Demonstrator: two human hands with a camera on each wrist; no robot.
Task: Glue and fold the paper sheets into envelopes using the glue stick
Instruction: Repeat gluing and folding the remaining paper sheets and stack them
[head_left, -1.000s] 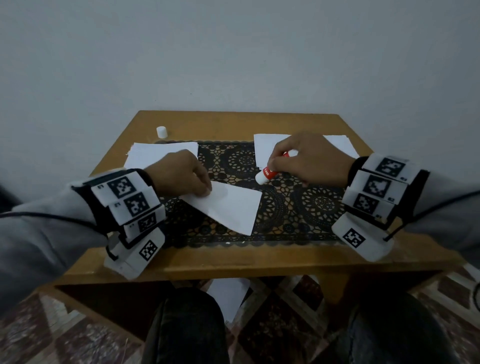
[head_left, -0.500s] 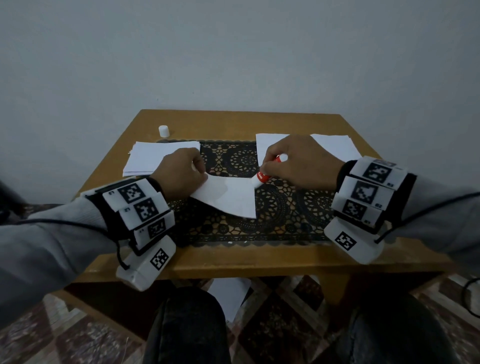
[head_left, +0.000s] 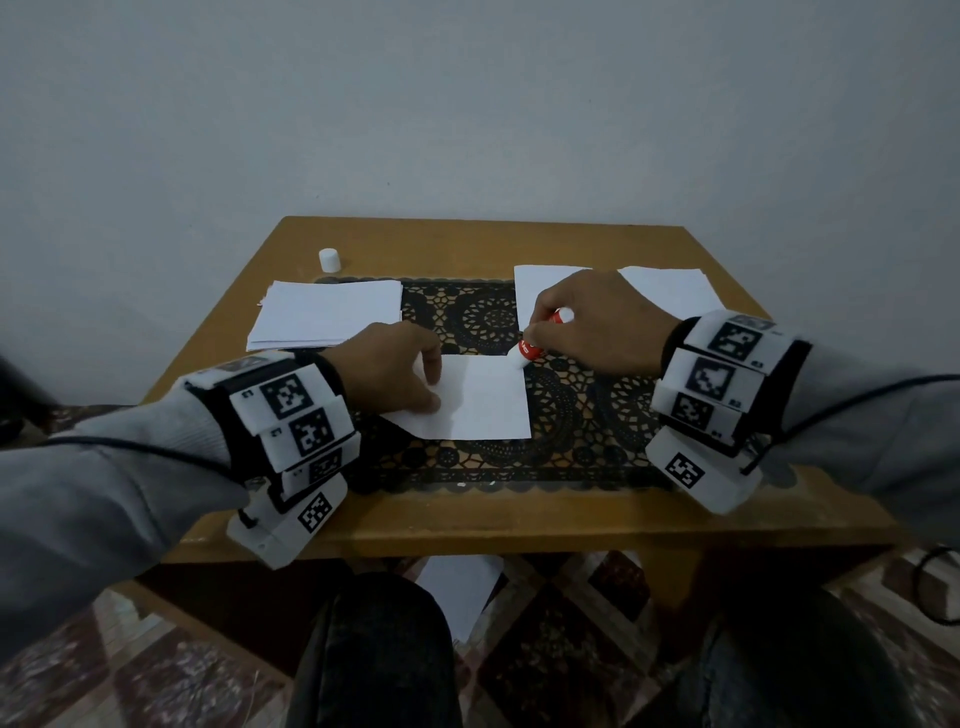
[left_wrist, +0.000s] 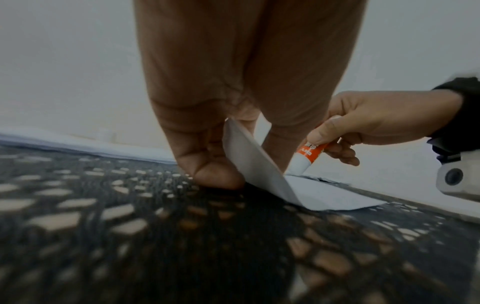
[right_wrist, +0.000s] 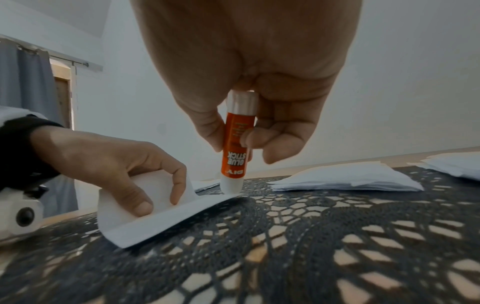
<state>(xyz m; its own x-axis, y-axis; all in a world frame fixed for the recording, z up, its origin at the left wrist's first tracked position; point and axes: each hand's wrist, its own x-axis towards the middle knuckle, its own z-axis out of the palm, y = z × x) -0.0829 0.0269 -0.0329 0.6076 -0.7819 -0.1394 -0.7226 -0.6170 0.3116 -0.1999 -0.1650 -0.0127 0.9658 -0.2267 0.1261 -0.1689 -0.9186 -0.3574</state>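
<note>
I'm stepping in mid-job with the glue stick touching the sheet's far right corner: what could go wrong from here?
1. The glue stick tip sits right at the sheet corner, so a stroke may run off and smear the lace mat.
2. The left hand holds only a raised flap; the glued end lies loose and could drag or crumple.
3. If the flap drops early, it may stick crooked.
</note>
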